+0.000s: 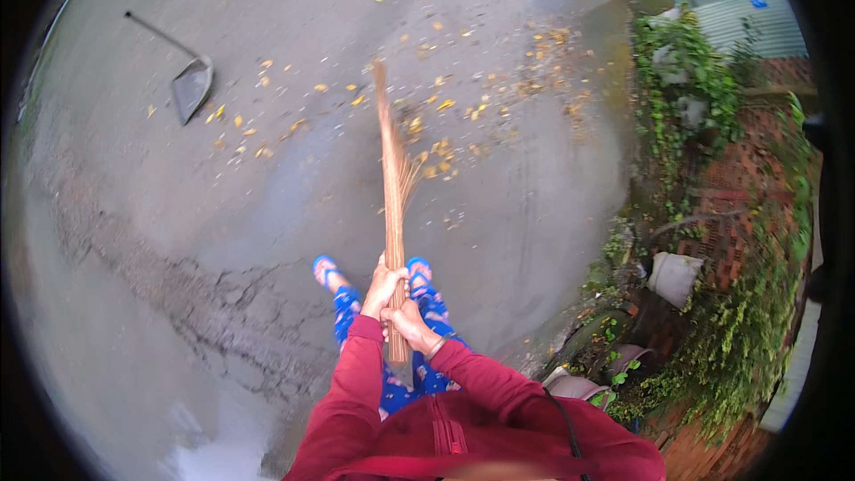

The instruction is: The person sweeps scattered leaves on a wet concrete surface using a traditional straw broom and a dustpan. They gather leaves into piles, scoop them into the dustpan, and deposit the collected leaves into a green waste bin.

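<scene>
A long stick broom (393, 178) of bundled brown bristles points away from me, its thin tip over the wet pavement. My left hand (384, 289) is wrapped round the bundle on the far side. Closer to my body, my right hand (412, 324) grips the lower handle, a bracelet at its wrist. Yellow fallen leaves (436, 158) lie scattered around and beyond the bristles. At the far left a dark long-handled dustpan (191, 89) rests on the ground, well apart from both hands.
My feet in blue sandals (419, 269) stand below the broom. Cracked pavement (240, 312) runs along the left. On the right are green plants (686, 98), a brick bank (739, 178), a whitish sack (675, 278) and pots (574, 387). Corrugated sheeting (748, 27) stands at the far right.
</scene>
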Motion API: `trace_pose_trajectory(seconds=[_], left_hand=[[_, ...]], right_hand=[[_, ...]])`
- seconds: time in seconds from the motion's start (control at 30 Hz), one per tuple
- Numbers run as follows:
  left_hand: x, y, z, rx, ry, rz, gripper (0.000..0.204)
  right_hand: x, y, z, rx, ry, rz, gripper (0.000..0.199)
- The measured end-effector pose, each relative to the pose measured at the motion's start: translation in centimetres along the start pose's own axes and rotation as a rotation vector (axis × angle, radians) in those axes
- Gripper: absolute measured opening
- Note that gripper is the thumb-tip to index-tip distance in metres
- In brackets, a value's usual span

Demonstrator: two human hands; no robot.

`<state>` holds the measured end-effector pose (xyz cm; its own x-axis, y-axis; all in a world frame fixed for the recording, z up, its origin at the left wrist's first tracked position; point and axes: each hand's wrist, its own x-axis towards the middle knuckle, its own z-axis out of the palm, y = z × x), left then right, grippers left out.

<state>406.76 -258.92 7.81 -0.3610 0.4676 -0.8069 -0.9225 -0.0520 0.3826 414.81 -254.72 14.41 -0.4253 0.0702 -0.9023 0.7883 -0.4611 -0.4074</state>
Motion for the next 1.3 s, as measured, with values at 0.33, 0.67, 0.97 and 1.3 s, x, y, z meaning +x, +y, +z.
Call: trace_pose_trajectory(seconds=[0.33, 0.67, 0.97, 1.3], left_hand=[[-12.7, 1.0, -26.8, 0.093, 0.907, 0.071, 0.078], [1.2, 7.6, -23.0, 0.338, 0.59, -0.081, 0.1], [-5.2, 11.3, -19.2, 0.352, 0.198, 0.167, 0.099], [-13.9, 11.5, -38.6, 0.195, 1.02, -0.096, 0.086]], right_hand=[[4.0, 8.8, 20.9, -0.021, -0.642, 0.486, 0.014], [12.6, 0.8, 17.1, 0.209, -0.381, 0.441, 0.007], [5.5, 0.6, 20.6, -0.021, -0.119, 0.099, 0.013], [9.6, 3.7, 35.4, -0.129, -0.781, 0.636, 0.014]])
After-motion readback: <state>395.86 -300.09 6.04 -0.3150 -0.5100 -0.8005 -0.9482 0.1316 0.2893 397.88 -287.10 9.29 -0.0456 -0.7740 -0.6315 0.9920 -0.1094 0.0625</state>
